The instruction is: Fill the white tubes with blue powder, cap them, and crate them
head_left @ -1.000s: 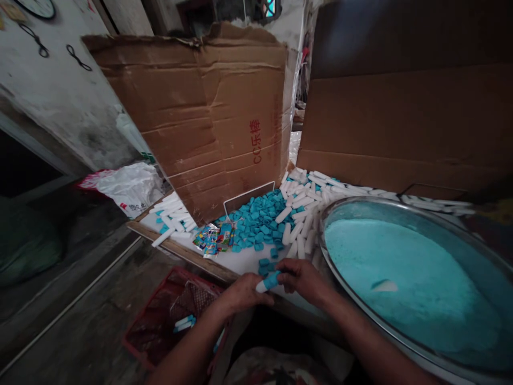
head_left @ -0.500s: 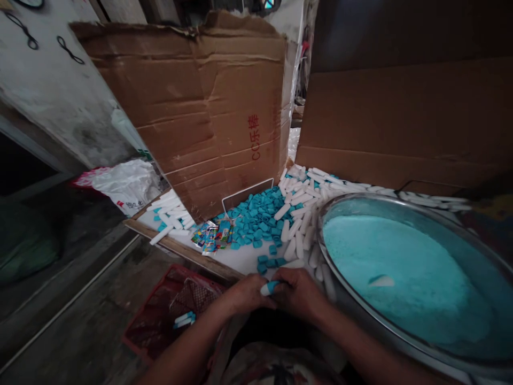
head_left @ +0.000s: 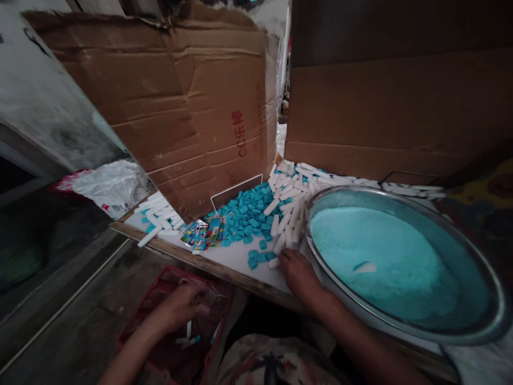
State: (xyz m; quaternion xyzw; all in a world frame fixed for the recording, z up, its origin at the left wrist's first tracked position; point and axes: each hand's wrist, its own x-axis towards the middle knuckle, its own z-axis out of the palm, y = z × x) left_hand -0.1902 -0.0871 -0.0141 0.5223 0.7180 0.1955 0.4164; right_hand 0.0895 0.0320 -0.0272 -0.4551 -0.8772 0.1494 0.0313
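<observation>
A: What is the left hand [head_left: 180,307] doing?
B: It hangs over the red basket [head_left: 218,297] on the floor side, slightly blurred. Its fingers look loosely apart, with nothing visible between them.

A: And inside the basket?
B: A few white-and-blue tubes [head_left: 186,340] lie below the hand.

A: Where is the right hand [head_left: 298,272]?
B: On the counter [head_left: 224,259], near its front edge. Its fingertips are at a white tube [head_left: 273,263]. I can't tell whether they are clamped on it or only touching.

A: What sits around that hand?
B: Some loose blue caps [head_left: 258,258] lie just beside the tube. Behind them spreads a bigger heap of blue caps [head_left: 246,211], with a pile of white tubes [head_left: 288,195] to its right. Shiny wrappers [head_left: 204,232] lie at the heap's left end.

A: And the big round thing?
B: A metal basin [head_left: 479,278], to the right of the right hand. It holds pale blue powder [head_left: 372,238], with a small whitish piece [head_left: 365,267] partly sunk in it.

A: What stands at the back?
B: Two cardboard sheets, one on the left [head_left: 200,107] with red print, one on the right [head_left: 385,107], both upright along the counter.
</observation>
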